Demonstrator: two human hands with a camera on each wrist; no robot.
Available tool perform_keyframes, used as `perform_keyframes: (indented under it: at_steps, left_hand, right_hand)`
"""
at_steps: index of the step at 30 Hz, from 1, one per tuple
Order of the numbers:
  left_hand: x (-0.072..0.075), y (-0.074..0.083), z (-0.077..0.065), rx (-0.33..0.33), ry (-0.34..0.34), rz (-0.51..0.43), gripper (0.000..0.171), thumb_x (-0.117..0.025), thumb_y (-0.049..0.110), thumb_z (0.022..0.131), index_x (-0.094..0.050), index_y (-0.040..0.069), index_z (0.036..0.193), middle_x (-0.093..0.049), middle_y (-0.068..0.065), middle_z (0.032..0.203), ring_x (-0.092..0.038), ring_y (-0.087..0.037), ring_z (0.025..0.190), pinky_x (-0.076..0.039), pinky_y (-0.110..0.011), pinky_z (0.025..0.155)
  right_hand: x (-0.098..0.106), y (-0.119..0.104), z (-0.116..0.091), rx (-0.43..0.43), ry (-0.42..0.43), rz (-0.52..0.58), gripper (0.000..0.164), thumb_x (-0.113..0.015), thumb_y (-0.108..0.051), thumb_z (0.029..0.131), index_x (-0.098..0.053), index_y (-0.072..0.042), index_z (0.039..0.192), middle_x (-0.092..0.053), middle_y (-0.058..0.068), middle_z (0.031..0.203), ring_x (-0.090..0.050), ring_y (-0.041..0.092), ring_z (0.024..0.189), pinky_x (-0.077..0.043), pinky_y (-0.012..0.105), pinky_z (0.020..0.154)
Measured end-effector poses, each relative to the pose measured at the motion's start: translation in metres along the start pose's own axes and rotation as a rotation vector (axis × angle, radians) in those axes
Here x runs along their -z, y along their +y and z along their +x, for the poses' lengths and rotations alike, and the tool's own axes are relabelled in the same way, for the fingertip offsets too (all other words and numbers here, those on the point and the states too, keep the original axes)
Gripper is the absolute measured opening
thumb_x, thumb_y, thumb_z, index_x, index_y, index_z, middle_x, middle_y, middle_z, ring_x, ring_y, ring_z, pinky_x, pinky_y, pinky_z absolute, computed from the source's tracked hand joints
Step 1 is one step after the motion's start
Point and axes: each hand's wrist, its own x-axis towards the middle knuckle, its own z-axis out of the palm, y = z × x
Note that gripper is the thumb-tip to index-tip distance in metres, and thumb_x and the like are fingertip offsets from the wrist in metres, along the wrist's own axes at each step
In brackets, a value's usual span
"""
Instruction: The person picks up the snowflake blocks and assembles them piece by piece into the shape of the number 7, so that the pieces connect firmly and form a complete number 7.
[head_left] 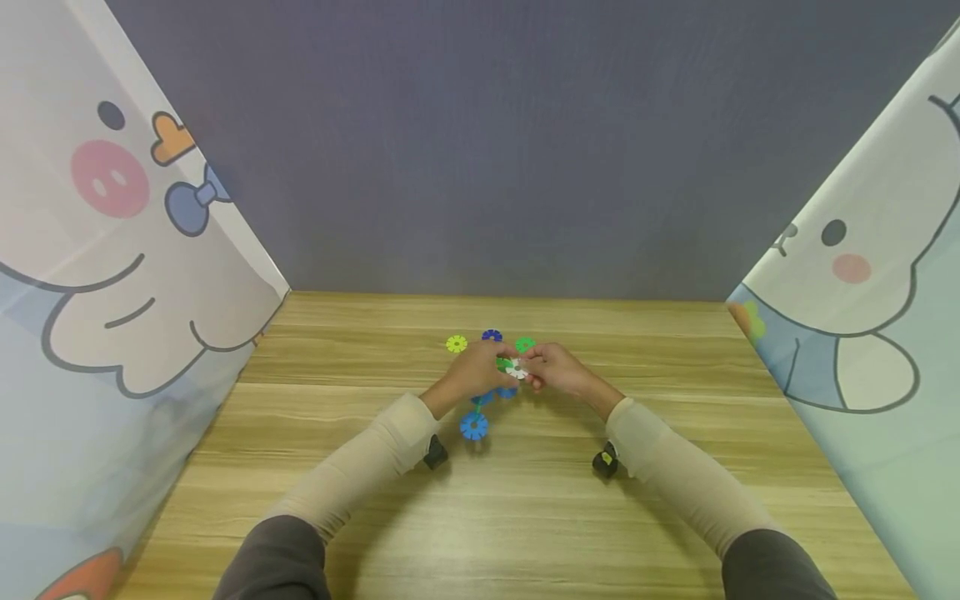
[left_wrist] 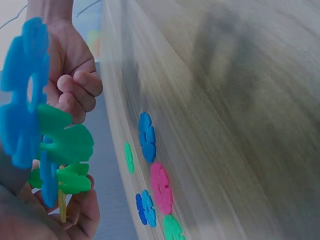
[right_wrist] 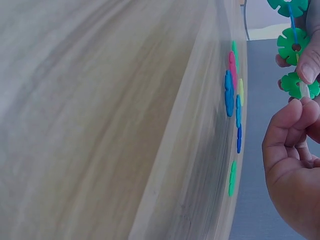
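Note:
Above the table, my left hand (head_left: 474,372) holds a chain of slotted plastic snowflake discs. A large blue disc (head_left: 474,427) hangs at its near end; in the left wrist view, green discs (left_wrist: 70,144) and a thin yellow disc (left_wrist: 62,206) follow it. My right hand (head_left: 561,371) pinches a white disc (head_left: 517,370) between thumb and fingers. The white disc's edge meets a green disc (right_wrist: 291,84) at the chain's far end, beside my left fingers. How deep the slots sit is too small to tell.
Loose discs lie flat on the wooden table (head_left: 525,517) beyond and below my hands: yellow-green (head_left: 456,343), dark blue (head_left: 492,335), green (head_left: 525,344), pink (left_wrist: 161,188) and blue (left_wrist: 147,137). A grey panel (head_left: 510,150) stands at the back, with printed cloth on both sides.

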Motion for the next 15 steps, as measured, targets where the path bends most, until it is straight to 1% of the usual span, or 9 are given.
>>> perform_keyframes:
  at_steps: [3, 6, 8, 9, 10, 12, 14, 15]
  left_hand:
    - [0.0002, -0.0007, -0.0005, -0.008, 0.005, 0.004, 0.047, -0.084, 0.023, 0.085, -0.070, 0.012, 0.128, -0.071, -0.006, 0.129, -0.070, -0.021, 0.104, -0.060, -0.038, 0.092]
    - [0.0019, -0.0012, -0.0016, -0.022, 0.004, 0.005, 0.046, -0.084, 0.023, 0.085, -0.070, 0.012, 0.127, -0.072, -0.006, 0.128, -0.070, -0.017, 0.084, -0.061, -0.032, 0.086]
    - [0.0034, -0.0018, -0.0023, -0.021, -0.002, -0.005, 0.046, -0.083, 0.023, 0.086, -0.070, 0.011, 0.128, -0.072, -0.006, 0.127, -0.066, -0.014, 0.069, -0.061, -0.027, 0.077]
    - [0.0042, -0.0022, -0.0027, -0.017, -0.004, -0.013, 0.047, -0.083, 0.023, 0.086, -0.069, 0.011, 0.129, -0.072, -0.007, 0.127, -0.066, -0.012, 0.066, -0.061, -0.026, 0.072]
    - [0.0048, -0.0026, -0.0033, -0.011, -0.010, -0.030, 0.048, -0.083, 0.023, 0.086, -0.068, 0.011, 0.130, -0.073, -0.008, 0.126, -0.065, -0.013, 0.060, -0.060, -0.024, 0.066]
    - [0.0060, -0.0038, -0.0039, 0.004, -0.018, -0.055, 0.049, -0.082, 0.023, 0.087, -0.067, 0.011, 0.132, -0.073, -0.008, 0.124, -0.067, -0.014, 0.056, -0.056, -0.021, 0.054]
    - [0.0070, -0.0051, -0.0041, 0.014, -0.019, -0.063, 0.049, -0.082, 0.022, 0.087, -0.067, 0.011, 0.132, -0.074, -0.008, 0.121, -0.068, -0.015, 0.055, -0.051, -0.019, 0.047]
    - [0.0073, -0.0056, -0.0041, 0.019, -0.017, -0.061, 0.049, -0.082, 0.022, 0.087, -0.068, 0.012, 0.132, -0.074, -0.007, 0.120, -0.067, -0.014, 0.054, -0.048, -0.018, 0.046]
  right_hand:
    - [-0.0003, -0.0007, -0.0004, -0.005, -0.010, 0.006, 0.030, -0.051, -0.010, 0.107, -0.058, 0.012, 0.125, -0.060, 0.002, 0.077, -0.057, 0.009, 0.065, -0.058, 0.021, 0.064]
    - [-0.0006, -0.0019, -0.0006, -0.004, -0.015, 0.013, 0.030, -0.051, -0.012, 0.108, -0.058, 0.011, 0.125, -0.061, 0.002, 0.078, -0.058, 0.009, 0.066, -0.059, 0.022, 0.066]
    - [-0.0007, -0.0029, -0.0005, 0.001, -0.018, 0.021, 0.029, -0.051, -0.013, 0.107, -0.059, 0.011, 0.123, -0.061, 0.002, 0.079, -0.058, 0.009, 0.066, -0.060, 0.023, 0.067]
    - [-0.0005, -0.0028, -0.0001, 0.003, -0.020, 0.028, 0.028, -0.051, -0.013, 0.107, -0.059, 0.010, 0.121, -0.061, 0.002, 0.080, -0.058, 0.009, 0.067, -0.060, 0.024, 0.067]
    - [-0.0002, -0.0028, 0.0004, 0.006, -0.022, 0.031, 0.028, -0.051, -0.013, 0.108, -0.060, 0.010, 0.120, -0.062, 0.002, 0.080, -0.059, 0.010, 0.067, -0.060, 0.025, 0.068]
    - [0.0010, -0.0030, 0.0014, 0.005, -0.017, 0.024, 0.026, -0.050, -0.014, 0.108, -0.061, 0.008, 0.116, -0.062, 0.003, 0.082, -0.059, 0.011, 0.068, -0.060, 0.027, 0.069]
    - [0.0033, -0.0033, 0.0024, -0.005, 0.005, 0.004, 0.026, -0.049, -0.017, 0.108, -0.061, 0.005, 0.114, -0.063, 0.005, 0.085, -0.060, 0.012, 0.070, -0.060, 0.029, 0.070]
    - [0.0048, -0.0032, 0.0030, -0.010, 0.017, -0.012, 0.026, -0.049, -0.018, 0.109, -0.061, 0.003, 0.114, -0.063, 0.006, 0.087, -0.060, 0.013, 0.070, -0.060, 0.030, 0.071]
